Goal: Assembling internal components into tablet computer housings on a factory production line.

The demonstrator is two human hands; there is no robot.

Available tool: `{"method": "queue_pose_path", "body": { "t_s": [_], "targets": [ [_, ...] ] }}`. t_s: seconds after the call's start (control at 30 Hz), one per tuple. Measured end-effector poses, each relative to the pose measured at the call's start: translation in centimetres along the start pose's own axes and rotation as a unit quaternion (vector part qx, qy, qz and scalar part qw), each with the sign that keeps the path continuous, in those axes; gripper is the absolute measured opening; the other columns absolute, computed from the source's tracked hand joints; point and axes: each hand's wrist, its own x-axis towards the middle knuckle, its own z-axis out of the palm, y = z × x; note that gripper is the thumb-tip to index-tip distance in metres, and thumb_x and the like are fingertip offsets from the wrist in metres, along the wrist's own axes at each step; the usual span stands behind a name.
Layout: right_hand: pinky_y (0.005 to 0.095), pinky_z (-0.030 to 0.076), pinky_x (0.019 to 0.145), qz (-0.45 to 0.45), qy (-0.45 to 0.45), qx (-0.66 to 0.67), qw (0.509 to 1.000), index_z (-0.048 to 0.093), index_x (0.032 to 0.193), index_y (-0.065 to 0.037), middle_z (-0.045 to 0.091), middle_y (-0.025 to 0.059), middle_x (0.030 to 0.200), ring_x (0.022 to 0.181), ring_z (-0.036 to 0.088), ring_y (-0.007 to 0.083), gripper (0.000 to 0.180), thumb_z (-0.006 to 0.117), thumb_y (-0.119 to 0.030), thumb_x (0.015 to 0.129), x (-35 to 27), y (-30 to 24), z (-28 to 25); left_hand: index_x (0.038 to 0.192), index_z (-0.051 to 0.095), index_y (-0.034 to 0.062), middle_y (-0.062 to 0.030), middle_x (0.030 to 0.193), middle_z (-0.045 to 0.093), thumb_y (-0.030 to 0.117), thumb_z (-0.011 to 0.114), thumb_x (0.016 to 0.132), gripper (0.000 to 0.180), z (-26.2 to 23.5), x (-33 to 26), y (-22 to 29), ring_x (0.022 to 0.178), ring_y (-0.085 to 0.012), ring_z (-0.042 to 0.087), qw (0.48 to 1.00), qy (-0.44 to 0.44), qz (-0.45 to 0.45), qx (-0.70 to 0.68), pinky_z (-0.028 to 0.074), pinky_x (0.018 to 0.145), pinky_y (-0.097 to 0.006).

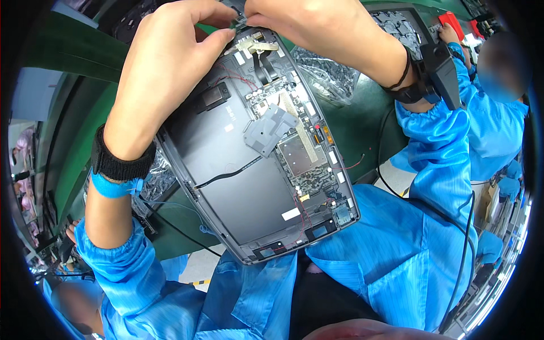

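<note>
An opened tablet casing lies slantwise before me, its inside facing up and its near end close to my body. Along its right side runs a circuit board with thin red wires. A grey metal plate rests askew over the board's edge. My left hand bends over the casing's far end, thumb and forefinger closing round something too small to make out. Beside it, my right hand has its fingers pressed together at the same end; whatever they hold is hidden. A black flat cable crosses the bare interior.
Clear plastic bags lie on the green table right of the casing. Beyond them stands a black tray of dark parts. Black cords hang beside my right arm. A person in blue works at the right.
</note>
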Motion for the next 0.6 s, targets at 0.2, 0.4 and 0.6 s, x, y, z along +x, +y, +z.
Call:
{"method": "queue_pose_path", "body": {
  "t_s": [0.2, 0.4, 0.6],
  "targets": [
    [0.0304, 0.045, 0.071, -0.005, -0.105, -0.090, 0.990, 0.059, 0.078, -0.006, 0.052, 0.0055, 0.076, 0.080, 0.053, 0.0223, 0.010, 0.061, -0.013, 0.071, 0.9, -1.7, -1.3, 0.097, 0.068, -0.0054, -0.0138, 0.079, 0.070, 0.008, 0.064, 0.084, 0.019, 0.0, 0.4, -0.1, 0.072, -0.0171, 0.068, 0.997, -0.044, -0.005, 0.069, 0.052, 0.069, -0.028],
    [0.0321, 0.048, 0.072, 0.005, -0.122, -0.097, 0.988, 0.062, 0.078, -0.003, 0.058, 0.0098, 0.080, 0.081, 0.058, 0.0250, 0.010, 0.062, -0.011, 0.073, 1.7, -1.6, -1.0, 0.097, 0.069, -0.0035, -0.0175, 0.079, 0.069, 0.009, 0.065, 0.084, 0.018, 0.3, 0.3, 0.2, 0.070, -0.0225, 0.068, 0.992, -0.016, 0.003, 0.127, 0.052, 0.068, -0.031],
    [0.0366, 0.053, 0.065, -0.001, -0.177, -0.002, 0.984, 0.062, 0.073, -0.001, 0.062, 0.0141, 0.069, 0.073, 0.067, 0.0295, 0.006, 0.061, -0.006, 0.073, 1.5, 0.9, -0.9, 0.097, 0.069, -0.0032, -0.0173, 0.080, 0.069, 0.010, 0.065, 0.084, 0.019, 0.8, 0.4, -1.2, 0.070, -0.0238, 0.069, 0.989, 0.012, 0.085, 0.123, 0.052, 0.068, -0.031]
  ]
}}
